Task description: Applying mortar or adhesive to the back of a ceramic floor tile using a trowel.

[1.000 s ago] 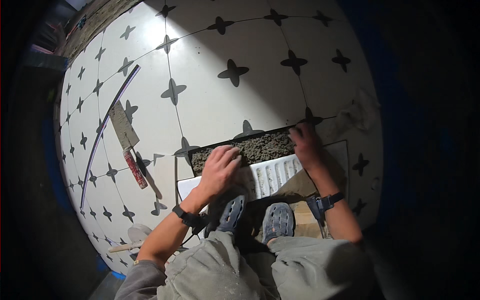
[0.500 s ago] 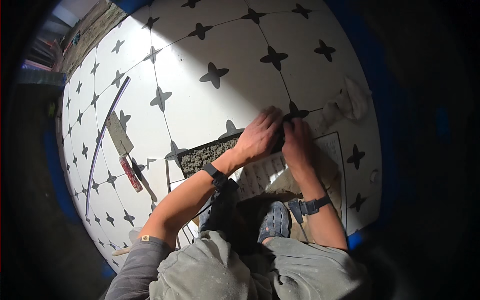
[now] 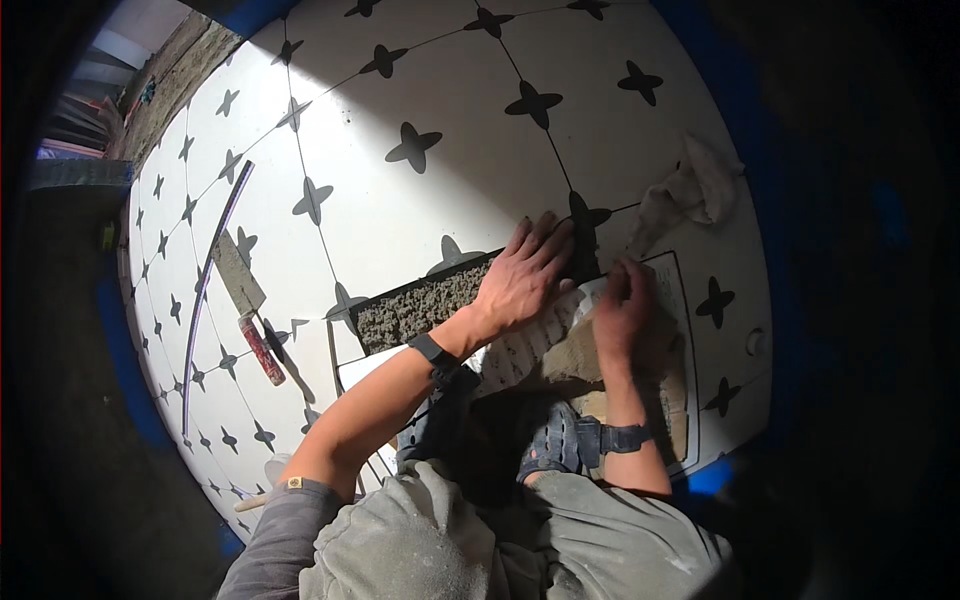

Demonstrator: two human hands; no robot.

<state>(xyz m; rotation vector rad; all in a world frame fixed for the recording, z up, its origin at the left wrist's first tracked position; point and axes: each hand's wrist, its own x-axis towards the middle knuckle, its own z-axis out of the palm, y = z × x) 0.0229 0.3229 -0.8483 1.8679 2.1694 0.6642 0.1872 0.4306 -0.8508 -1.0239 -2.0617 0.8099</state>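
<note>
My left hand (image 3: 525,280) lies with its fingers spread at the far edge of a gap in the tiled floor, beside a patterned floor tile (image 3: 400,215). Rough grey mortar (image 3: 415,305) fills the gap left of this hand. My right hand (image 3: 622,310) is closed, fingertips pinched together, above the right end of the gap; whatever it may hold is hidden. A white ridged strip (image 3: 520,350) with grey streaks lies beneath and between my hands, its right end close to the right fingers. I cannot tell what it is.
On the left lie a trowel (image 3: 262,350) with a red handle and a long, thin dark strip (image 3: 205,275). A crumpled whitish rag (image 3: 700,190) rests on the right tiles. My shoes (image 3: 550,440) are near the gap; a wooden handle (image 3: 252,503) shows at lower left.
My right hand has moved right and toward me, away from the left hand. The left fingers have spread out flat. The ridged strip's right end now shows.
</note>
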